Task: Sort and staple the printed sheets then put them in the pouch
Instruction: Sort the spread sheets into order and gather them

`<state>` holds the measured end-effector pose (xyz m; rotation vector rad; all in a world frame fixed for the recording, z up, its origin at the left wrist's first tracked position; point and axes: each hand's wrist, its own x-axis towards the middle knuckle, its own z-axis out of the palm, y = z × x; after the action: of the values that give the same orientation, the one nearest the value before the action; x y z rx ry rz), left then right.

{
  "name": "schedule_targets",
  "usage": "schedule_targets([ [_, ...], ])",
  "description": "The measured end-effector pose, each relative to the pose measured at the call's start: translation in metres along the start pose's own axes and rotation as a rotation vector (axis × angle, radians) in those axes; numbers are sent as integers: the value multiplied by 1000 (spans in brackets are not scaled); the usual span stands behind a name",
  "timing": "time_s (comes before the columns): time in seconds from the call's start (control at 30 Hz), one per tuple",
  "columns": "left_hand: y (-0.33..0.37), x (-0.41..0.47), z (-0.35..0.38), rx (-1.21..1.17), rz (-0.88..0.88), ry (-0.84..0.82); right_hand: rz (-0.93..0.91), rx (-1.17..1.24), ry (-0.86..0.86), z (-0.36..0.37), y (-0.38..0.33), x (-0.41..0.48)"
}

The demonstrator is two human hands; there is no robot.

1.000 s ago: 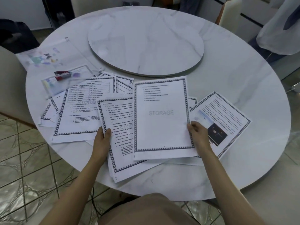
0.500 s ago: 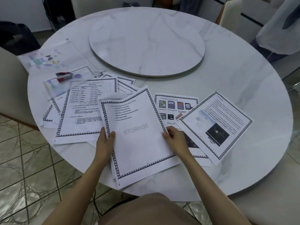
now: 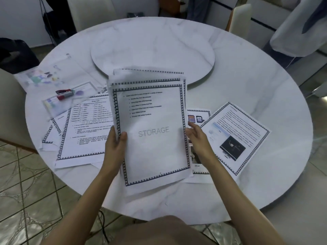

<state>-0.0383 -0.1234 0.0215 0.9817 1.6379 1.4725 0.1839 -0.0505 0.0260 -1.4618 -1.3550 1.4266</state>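
The left hand (image 3: 115,144) pinches the stack of sheets (image 3: 154,135), thumb on top, likely to square it. The right hand (image 3: 197,138) hovers, fingers relaxed, the stack's far edge just beside them.

The grey watermark "STORAGE" runs in capitals across the middle of the top sheet (image 3: 154,138) of the stack (image 3: 141,76) that the left hand (image 3: 115,144) grips. The same word "STORAGE" shows more faintly below the printed grid on the gridded sheet (image 3: 85,135) lying on the tabletop (image 3: 247,76). Bulleted lines, paragraphs and captions elsewhere are too blurred to read.
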Motion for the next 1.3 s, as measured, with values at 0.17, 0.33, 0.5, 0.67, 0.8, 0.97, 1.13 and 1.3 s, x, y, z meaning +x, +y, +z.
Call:
schedule_targets([
  [0.17,26,12,20,-4,117,14,-170,69,114,-10,-21,5],
  [0.33,40,9,43,-96,165,39,-367,163,214,-18,-32,1],
  [0.5,16,-1,46,-33,128,-4,-342,211,209,-22,-11,-9],
  [0.67,-4,-14,52,93,-35,-98,-210,178,285,-13,13,-15],
  [0.8,-1,-12,58,174,31,-78,-211,145,316,-18,8,-11],
  [0.97,1,-7,58,286,74,-85,-161,60,311,-37,8,-5],
  [1.13,-22,-9,53,368,-9,-133,-24,-12,275,-58,30,-5],
  [1.3,-50,-19,52,420,-149,-117,74,-193,413,-99,61,-13],
])
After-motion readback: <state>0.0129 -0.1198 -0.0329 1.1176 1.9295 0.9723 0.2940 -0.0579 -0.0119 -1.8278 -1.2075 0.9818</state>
